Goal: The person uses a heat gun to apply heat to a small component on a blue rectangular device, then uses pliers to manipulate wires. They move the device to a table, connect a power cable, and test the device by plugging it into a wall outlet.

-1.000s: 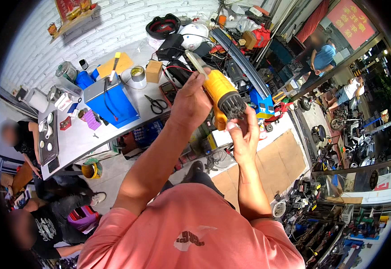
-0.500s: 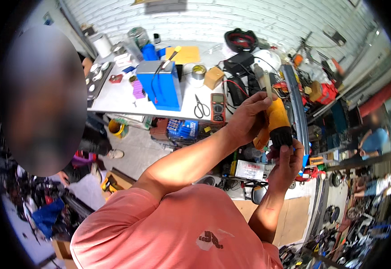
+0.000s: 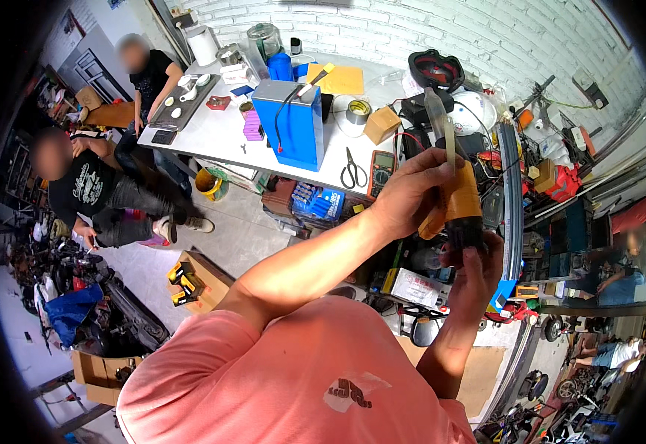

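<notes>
My left hand (image 3: 417, 194) grips the upper part of a yellow tool (image 3: 462, 194), with a long translucent stick (image 3: 449, 140) lying along it past my thumb. The tool is held upright in this view, its black ridged end (image 3: 463, 231) toward me. My right hand (image 3: 477, 268) has its fingers round that black end, partly in shadow. Just left of the tool, on the white workbench (image 3: 212, 140), are black scissors (image 3: 352, 174), an orange multimeter (image 3: 382, 170), a small cardboard box (image 3: 382, 126), a tape roll (image 3: 358, 111) and a blue metal-topped case (image 3: 290, 129).
Two people (image 3: 142, 89) (image 3: 86, 185) are at the left. An open carton (image 3: 197, 288) lies on the floor below them. Long rails (image 3: 512, 207), helmets (image 3: 471, 115) and clutter crowd the bench's right end. More people (image 3: 619, 266) and vehicles are at the right.
The view has swung round toward the right, bringing more of the bench and left-hand people in. The tool has turned more upright, with both hands still on it.
</notes>
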Available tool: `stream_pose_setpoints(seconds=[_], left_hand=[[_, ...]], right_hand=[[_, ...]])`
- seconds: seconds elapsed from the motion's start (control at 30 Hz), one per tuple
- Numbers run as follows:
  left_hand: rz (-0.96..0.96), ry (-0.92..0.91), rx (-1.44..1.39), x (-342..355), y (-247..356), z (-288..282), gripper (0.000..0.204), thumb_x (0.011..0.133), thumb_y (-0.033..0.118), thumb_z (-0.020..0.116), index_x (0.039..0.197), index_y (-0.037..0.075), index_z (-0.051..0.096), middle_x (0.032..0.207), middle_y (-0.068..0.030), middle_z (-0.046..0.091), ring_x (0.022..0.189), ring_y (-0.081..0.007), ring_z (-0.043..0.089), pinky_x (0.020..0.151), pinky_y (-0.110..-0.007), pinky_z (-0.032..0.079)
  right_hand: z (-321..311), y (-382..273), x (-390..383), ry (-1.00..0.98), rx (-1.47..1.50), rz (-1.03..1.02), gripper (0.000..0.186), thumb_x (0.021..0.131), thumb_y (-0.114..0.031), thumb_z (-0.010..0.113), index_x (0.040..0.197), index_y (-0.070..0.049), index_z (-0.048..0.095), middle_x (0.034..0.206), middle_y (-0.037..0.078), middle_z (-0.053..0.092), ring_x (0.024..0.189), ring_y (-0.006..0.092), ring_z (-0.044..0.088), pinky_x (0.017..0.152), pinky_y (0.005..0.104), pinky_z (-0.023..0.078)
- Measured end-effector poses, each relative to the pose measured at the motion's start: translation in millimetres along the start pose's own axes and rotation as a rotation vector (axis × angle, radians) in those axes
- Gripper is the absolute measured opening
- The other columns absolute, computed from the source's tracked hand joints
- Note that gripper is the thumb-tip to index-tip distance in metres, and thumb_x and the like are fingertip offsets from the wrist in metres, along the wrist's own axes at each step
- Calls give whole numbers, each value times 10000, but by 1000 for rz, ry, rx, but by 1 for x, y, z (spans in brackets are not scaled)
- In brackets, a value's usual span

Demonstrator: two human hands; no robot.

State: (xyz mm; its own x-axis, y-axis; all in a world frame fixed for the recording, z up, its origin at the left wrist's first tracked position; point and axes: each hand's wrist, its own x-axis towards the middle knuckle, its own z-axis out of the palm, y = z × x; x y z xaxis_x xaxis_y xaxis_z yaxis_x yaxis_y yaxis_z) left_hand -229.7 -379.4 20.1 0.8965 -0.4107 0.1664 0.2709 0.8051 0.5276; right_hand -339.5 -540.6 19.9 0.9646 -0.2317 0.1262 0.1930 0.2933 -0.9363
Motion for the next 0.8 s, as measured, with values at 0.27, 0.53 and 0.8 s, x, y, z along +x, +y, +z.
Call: stream_pose_setpoints(seconds=[0.27, 0.53, 0.8], left_hand=[[77, 19, 90, 2, -3, -4, 290, 1017, 211, 645, 1240, 28, 618, 1021, -72, 637, 672, -127, 584, 541, -263, 424], [-38, -130, 119, 0, -2, -16, 254, 1008, 168, 665, 1221, 35, 629, 950, -38, 618, 686, -104, 540, 601, -269, 406], [-5, -212, 203, -2, -2, -4, 188, 1009, 189, 693, 1129, 48, 658, 963, -2, 562, 845, -80, 552, 639, -222, 415]], right_hand=[[-3, 12, 1, -107, 53, 161, 420, 863, -80, 769, 1224, -36, 559, 1002, 107, 701, 751, 198, 685, 666, 310, 570], [-7, 10, -7, -105, 142, 243, 503, 864, -162, 813, 1269, -26, 548, 1088, 120, 685, 843, 220, 697, 710, 356, 597], [-5, 13, -14, -98, 129, 204, 573, 796, -163, 832, 1261, -20, 531, 981, 97, 652, 839, 212, 681, 679, 331, 571]])
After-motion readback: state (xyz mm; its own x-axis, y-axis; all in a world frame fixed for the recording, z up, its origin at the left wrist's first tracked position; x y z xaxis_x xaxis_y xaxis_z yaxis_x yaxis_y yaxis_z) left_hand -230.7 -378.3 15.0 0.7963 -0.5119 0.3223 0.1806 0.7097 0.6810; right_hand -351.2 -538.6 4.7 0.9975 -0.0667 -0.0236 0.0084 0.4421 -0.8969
